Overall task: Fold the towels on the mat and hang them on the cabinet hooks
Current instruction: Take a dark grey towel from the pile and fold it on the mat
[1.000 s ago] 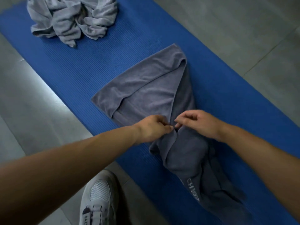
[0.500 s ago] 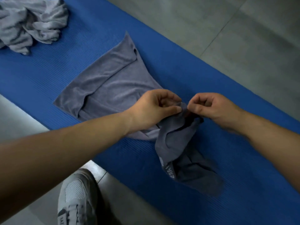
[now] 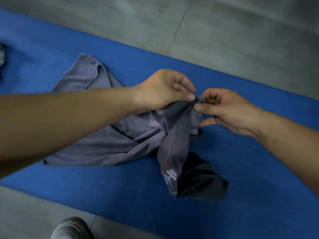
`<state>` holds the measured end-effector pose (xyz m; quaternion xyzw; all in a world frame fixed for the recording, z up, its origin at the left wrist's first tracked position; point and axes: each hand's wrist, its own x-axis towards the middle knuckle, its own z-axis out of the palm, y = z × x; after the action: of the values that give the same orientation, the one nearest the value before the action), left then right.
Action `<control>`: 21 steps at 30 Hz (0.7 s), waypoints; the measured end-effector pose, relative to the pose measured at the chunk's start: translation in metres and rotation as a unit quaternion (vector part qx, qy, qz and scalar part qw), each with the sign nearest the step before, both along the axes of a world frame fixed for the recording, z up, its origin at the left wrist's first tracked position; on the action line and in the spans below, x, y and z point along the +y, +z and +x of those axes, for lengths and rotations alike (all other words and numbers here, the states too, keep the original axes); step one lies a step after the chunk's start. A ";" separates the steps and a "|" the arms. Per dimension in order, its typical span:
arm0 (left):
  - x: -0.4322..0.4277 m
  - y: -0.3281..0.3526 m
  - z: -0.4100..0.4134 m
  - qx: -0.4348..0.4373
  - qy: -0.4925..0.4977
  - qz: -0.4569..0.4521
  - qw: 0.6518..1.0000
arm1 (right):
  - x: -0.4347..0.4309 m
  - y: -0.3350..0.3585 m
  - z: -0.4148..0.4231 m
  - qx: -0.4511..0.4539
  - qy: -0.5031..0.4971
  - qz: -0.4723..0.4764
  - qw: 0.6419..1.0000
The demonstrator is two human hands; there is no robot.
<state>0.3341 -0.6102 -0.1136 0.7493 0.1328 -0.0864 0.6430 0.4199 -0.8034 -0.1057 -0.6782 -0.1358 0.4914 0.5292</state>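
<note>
A grey towel [image 3: 107, 144] lies partly spread on the blue mat [image 3: 241, 169]. Its right part is lifted and bunched, with a printed end [image 3: 170, 178] hanging down near the mat's front. My left hand [image 3: 164, 90] pinches the towel's raised edge between thumb and fingers. Right beside it, my right hand [image 3: 224, 107] pinches the same edge, fingertips almost touching the left hand's. The raised edge is held a little above the mat. A sliver of a second, lighter towel [image 3: 1, 56] shows at the far left edge. No cabinet hooks are in view.
Grey tiled floor [image 3: 224, 31] lies beyond the mat and in front of it. My shoe [image 3: 70, 228] stands on the floor at the bottom, just off the mat's near edge.
Both hands have lifted the pinched towel edge up and to the right, dragging the cloth into a bunch. The view has swung right, so the crumpled light towel has slid almost out of frame.
</note>
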 end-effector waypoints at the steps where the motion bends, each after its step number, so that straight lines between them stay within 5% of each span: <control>1: -0.002 0.003 0.011 0.004 -0.027 0.008 1.000 | -0.008 0.001 0.006 0.011 -0.012 0.005 1.000; 9: -0.024 0.014 0.069 0.045 -0.245 0.234 0.940 | -0.070 0.016 0.037 0.022 -0.086 -0.006 0.996; 16: -0.044 0.003 0.096 0.058 -0.252 0.148 0.955 | -0.122 0.021 0.042 -0.222 0.035 -0.209 0.952; 21: -0.067 -0.017 0.099 0.025 -0.153 0.111 0.982 | -0.159 0.028 0.050 -0.152 0.213 -0.348 0.900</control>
<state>0.4331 -0.6767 -0.1301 0.8251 0.0416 -0.1875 0.5314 0.4703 -0.9625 -0.0772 -0.8407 -0.1763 0.4991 0.1144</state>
